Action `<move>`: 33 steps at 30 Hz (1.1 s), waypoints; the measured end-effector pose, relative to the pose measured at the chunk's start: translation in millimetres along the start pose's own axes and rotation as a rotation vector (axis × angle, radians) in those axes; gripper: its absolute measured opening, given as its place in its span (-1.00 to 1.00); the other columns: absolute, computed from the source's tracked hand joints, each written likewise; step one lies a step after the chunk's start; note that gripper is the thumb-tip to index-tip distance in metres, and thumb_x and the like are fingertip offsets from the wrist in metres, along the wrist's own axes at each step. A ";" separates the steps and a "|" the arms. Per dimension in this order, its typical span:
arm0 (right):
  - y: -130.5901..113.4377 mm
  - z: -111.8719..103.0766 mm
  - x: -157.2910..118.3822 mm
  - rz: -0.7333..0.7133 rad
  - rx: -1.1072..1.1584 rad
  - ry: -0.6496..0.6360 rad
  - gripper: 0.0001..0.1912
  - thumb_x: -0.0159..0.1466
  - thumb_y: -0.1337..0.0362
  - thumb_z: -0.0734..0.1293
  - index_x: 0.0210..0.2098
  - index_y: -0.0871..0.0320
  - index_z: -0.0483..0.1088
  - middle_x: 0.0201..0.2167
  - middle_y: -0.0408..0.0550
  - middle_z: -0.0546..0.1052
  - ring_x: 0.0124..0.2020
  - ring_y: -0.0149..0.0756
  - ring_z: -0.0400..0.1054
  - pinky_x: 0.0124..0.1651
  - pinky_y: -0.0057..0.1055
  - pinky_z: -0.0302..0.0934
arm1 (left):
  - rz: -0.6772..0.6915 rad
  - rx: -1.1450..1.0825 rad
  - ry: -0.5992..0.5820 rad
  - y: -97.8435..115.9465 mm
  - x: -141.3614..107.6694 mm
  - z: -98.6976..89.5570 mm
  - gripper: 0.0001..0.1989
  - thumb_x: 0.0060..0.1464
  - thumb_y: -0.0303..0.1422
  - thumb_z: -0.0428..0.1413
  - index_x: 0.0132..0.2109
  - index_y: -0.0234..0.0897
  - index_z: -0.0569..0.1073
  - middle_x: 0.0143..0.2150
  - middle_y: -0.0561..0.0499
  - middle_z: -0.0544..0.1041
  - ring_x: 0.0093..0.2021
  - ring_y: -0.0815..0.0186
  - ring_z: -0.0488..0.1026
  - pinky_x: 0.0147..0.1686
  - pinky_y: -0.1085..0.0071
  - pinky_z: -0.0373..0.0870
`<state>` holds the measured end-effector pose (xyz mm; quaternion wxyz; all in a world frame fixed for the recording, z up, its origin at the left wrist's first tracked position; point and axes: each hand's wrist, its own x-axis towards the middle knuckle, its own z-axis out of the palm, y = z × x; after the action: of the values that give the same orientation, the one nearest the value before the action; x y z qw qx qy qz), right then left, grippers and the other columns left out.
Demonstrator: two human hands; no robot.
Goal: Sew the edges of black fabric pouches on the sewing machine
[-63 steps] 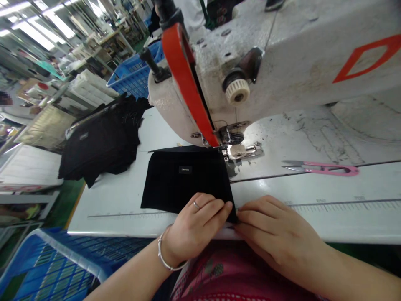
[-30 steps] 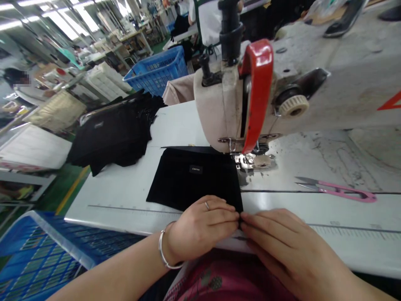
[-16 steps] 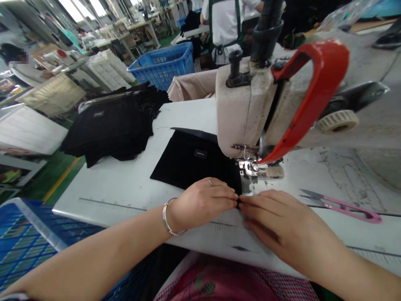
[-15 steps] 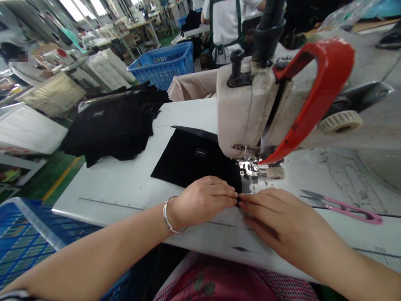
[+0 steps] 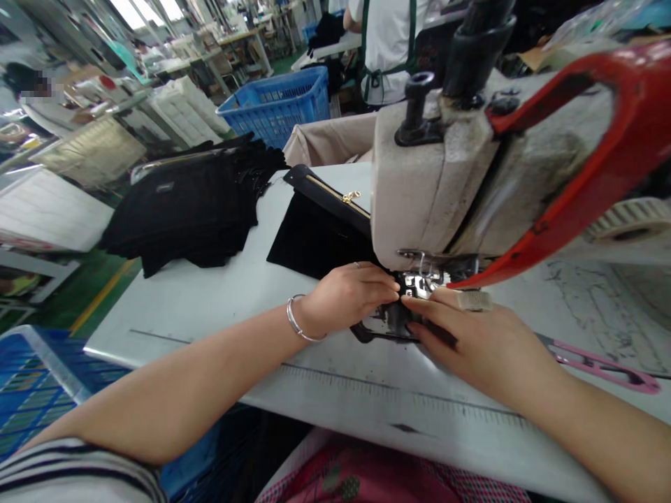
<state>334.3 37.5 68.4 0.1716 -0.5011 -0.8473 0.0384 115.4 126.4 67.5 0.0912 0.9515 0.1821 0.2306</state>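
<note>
A black fabric piece (image 5: 309, 234) lies on the white sewing table, with a gold zipper (image 5: 335, 193) along its far side. Its right end runs under my fingers at the presser foot (image 5: 416, 285) of the sewing machine (image 5: 419, 188). My left hand (image 5: 349, 297) presses on the fabric, fingers together, just left of the foot. Right of it, my right hand (image 5: 466, 325) has its fingertips at the black edge in front of the foot, fingers bent and close together. Pink-handled snips (image 5: 602, 365) lie beside my right wrist, their blades mostly hidden.
A stack of black fabric pieces (image 5: 193, 202) sits at the table's left. One blue basket (image 5: 277, 105) stands behind the table, another (image 5: 42, 391) at lower left. The machine's red lever guard (image 5: 581, 175) rises at right. A person in white (image 5: 388, 42) stands beyond.
Both hands have moved away from me toward the presser foot. The fabric has shifted and the gold zipper now shows; its label is out of sight. The view has moved nearer the machine.
</note>
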 end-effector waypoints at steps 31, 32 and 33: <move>-8.4 8.9 2.6 0.092 -0.176 -0.065 -0.61 0.37 0.14 0.13 0.11 0.08 0.34 -0.09 -0.04 0.51 -0.38 -0.20 0.40 -0.41 -0.28 0.16 | -0.160 0.032 0.070 -20.9 11.8 9.5 -0.87 0.16 -0.40 0.14 -0.23 -0.21 0.60 -0.19 0.01 0.61 -0.16 0.31 0.53 -0.13 0.40 0.46; -8.4 9.7 3.0 0.090 -0.173 -0.063 -0.62 0.37 0.15 0.13 0.10 0.08 0.35 -0.10 -0.03 0.51 -0.38 -0.19 0.39 -0.41 -0.28 0.16 | -0.159 0.025 0.076 -21.2 12.3 8.9 -0.87 0.15 -0.41 0.14 -0.23 -0.22 0.60 -0.20 0.01 0.61 -0.18 0.30 0.53 -0.14 0.39 0.46; -8.4 10.2 3.5 0.088 -0.165 -0.060 -0.63 0.37 0.15 0.14 0.09 0.08 0.35 -0.11 -0.03 0.51 -0.37 -0.19 0.39 -0.41 -0.28 0.16 | -0.156 0.014 0.081 -21.6 12.7 8.3 -0.88 0.14 -0.42 0.14 -0.24 -0.23 0.60 -0.21 0.00 0.61 -0.18 0.30 0.53 -0.15 0.39 0.47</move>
<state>322.4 37.5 61.7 0.1024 -0.5490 -0.8295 -0.0091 123.3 150.4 59.8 0.0950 0.9249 0.2607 0.2598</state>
